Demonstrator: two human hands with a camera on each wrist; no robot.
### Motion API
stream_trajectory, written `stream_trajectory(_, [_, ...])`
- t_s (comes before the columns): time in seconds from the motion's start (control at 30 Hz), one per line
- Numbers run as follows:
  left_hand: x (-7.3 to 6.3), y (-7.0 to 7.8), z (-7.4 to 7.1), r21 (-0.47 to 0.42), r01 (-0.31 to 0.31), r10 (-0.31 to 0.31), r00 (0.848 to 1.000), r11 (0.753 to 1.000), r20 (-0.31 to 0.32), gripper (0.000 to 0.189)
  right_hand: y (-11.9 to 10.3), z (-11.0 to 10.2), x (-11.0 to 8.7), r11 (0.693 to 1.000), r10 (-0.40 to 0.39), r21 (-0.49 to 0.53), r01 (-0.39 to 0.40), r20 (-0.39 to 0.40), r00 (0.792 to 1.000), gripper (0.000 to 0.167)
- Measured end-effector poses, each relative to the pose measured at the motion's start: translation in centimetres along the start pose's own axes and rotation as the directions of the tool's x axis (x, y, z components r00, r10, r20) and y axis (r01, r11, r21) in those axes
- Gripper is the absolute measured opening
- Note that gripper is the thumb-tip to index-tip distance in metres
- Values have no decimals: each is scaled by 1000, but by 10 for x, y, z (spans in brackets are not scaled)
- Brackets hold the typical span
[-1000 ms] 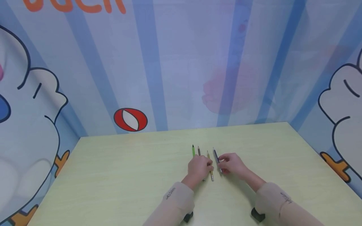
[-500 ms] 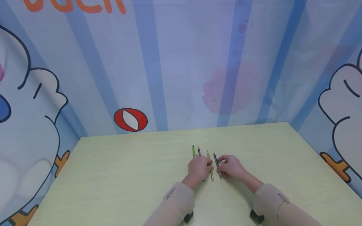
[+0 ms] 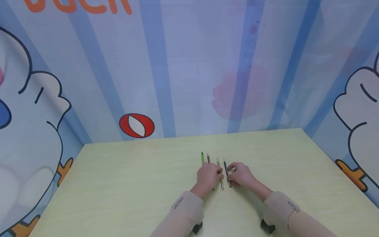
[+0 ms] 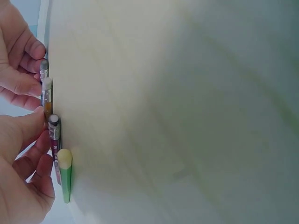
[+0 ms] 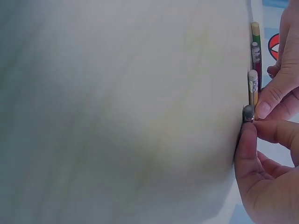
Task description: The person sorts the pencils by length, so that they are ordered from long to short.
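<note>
Four-sided order aside, several pencils lie side by side on the table, points away from me. In the head view my left hand (image 3: 208, 176) is over the row, its thumb and fingertips holding the yellow pencil (image 3: 222, 185). A green pencil (image 3: 202, 158) and a dark red pencil (image 4: 55, 140) pass beneath that hand, their middles hidden. My right hand (image 3: 242, 174) pinches a dark pencil (image 3: 226, 168) between thumb and fingers at the right end of the row. A narrow gap separates it from the yellow one. The eraser ends (image 5: 252, 75) face me, roughly level.
The pale yellow table (image 3: 133, 184) stretches to both sides of the hands. Behind it hangs a blue striped backdrop (image 3: 192, 82) with cartoon figures and a red and white ball print (image 3: 137, 125). Black wrist mounts (image 3: 267, 226) sit under the sleeves.
My right hand has drawn the dark pencil a little towards me, and its eraser end now lies nearer the yellow one. The left hand and the other pencils have stayed put.
</note>
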State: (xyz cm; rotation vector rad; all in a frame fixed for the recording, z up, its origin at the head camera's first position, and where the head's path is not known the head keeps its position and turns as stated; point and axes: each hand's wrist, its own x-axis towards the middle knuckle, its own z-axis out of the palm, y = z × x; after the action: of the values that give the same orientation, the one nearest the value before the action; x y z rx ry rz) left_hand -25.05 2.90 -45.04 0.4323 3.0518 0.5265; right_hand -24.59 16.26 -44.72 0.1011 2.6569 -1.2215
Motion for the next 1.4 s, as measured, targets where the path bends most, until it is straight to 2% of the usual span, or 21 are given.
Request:
stream_trajectory(0.27, [1,0,0,13,4,-4,1000,1000,-1,17,-2,-1,-3,1000,12,-19,-12,24,1000,31])
stream_trajectory(0.7, [0,0,-1,25,0,0,1000,1000,-8,20,-2,-2,-4,999,25,20,-26,32,999,31])
stream_trajectory(1.03, [0,0,-2,24,-19,20,1000,1000,-24,15,0,-4,-4,998,16,61,-18,39,999,31])
stream_trajectory(1.23, [-3,-5,-1,-44,-45,43,997,998,-58,22,2,-5,-6,998,22,60,-25,48,999,32])
stream_trajectory(1.4, [-6,-13,-2,-167,-94,79,992,981,-94,22,0,-8,-11,998,31,52,-34,56,998,33])
